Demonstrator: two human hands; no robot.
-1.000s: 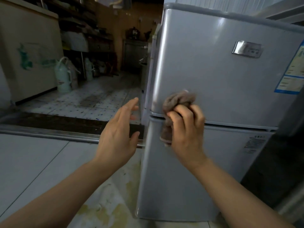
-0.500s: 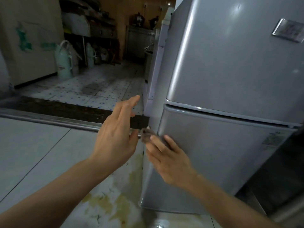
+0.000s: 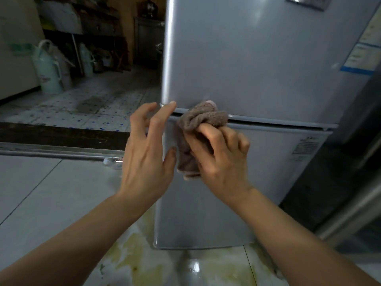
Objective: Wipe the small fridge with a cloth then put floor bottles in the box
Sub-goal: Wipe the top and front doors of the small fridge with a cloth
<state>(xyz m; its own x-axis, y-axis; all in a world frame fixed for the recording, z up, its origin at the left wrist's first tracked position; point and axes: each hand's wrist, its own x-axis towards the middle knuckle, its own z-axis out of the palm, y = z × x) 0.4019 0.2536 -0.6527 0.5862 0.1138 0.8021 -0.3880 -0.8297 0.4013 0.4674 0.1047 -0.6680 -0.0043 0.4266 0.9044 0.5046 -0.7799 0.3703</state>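
Fridge: we find the small fridge (image 3: 257, 69), silver-grey with two doors, filling the centre and right of the frame and standing on the floor.
Door seam: we note the gap between upper and lower doors running across mid-frame, sloping down to the right.
Cloth: we see the brown cloth (image 3: 198, 129) bunched against the seam near the fridge's left edge, one end hanging down over the lower door.
Right hand: we record the right hand (image 3: 218, 157) with fingers curled round the cloth, gripping it against the door.
Left hand: we record the left hand (image 3: 146, 149) with fingers spread and slightly bent, holding nothing; fingertips at the fridge's left corner, whether touching we cannot tell.
Labels: we see a blue-bordered sticker (image 3: 365, 52) at the upper right and a metal badge (image 3: 305, 2) at the top edge.
Floor: we find pale floor tiles (image 3: 51, 193) at lower left, with yellowish stains (image 3: 132, 256) at the fridge's foot.
Threshold: we note a metal door track (image 3: 51, 151) at mid-left.
Back room: we see patterned tiles, a pale green jug (image 3: 48, 67) and dark shelving at upper left.
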